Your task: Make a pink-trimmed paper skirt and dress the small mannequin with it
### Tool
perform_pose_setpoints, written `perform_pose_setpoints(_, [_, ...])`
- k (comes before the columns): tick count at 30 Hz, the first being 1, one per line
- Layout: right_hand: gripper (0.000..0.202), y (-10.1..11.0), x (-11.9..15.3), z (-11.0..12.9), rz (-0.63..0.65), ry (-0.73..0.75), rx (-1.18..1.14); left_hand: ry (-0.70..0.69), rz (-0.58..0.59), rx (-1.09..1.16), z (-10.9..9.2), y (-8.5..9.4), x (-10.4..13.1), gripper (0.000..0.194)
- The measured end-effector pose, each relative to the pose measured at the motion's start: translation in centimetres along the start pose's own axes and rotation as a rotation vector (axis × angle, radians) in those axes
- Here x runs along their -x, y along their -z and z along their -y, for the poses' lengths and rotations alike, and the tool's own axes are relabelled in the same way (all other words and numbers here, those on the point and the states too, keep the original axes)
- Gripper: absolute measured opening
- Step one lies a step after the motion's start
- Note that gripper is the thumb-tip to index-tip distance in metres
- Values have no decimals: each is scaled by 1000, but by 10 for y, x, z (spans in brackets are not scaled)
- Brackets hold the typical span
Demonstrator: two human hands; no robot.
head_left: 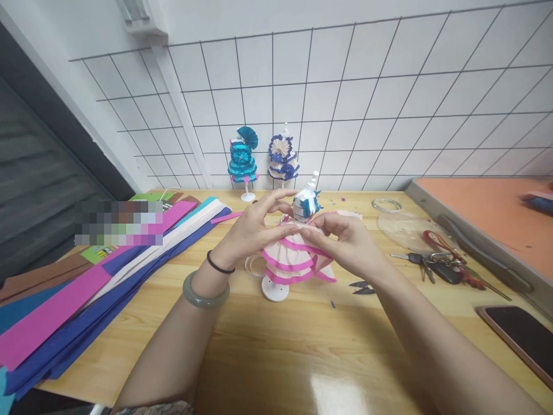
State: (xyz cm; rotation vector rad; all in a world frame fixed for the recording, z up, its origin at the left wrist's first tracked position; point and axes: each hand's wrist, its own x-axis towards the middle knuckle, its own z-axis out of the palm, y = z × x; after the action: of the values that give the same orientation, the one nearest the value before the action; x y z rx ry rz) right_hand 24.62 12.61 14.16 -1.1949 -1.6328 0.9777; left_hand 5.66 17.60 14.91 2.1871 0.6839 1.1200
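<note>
In the middle of the table a small dress form (306, 206) stands on a round white base (275, 289), tilted slightly to the right. Its bodice is white and blue, with a beaded white neck on top. Below it hangs a tiered, pleated white paper skirt (288, 257) with bright pink edges. My left hand (258, 225) reaches around the left side, its thumb pressed on the skirt's top layer and its fingers partly behind the form. From the right, my right hand (345, 237) pinches the same paper at the waist. A loose end of the strip hangs below it.
Two finished-looking paper dresses, teal (242, 164) and navy-white (283, 158), stand by the tiled wall. Coloured paper strips (142, 253) lie left. Scissors (362, 287), keys (444, 268), a tape roll (387, 205) and a phone (518, 334) lie right, beside an orange-topped case (484, 207).
</note>
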Motion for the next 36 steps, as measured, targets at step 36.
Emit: perform_pose_setpoints(36, [26,0,-2,1,-98,231,222,135,48,-64,-9,3,-1,29])
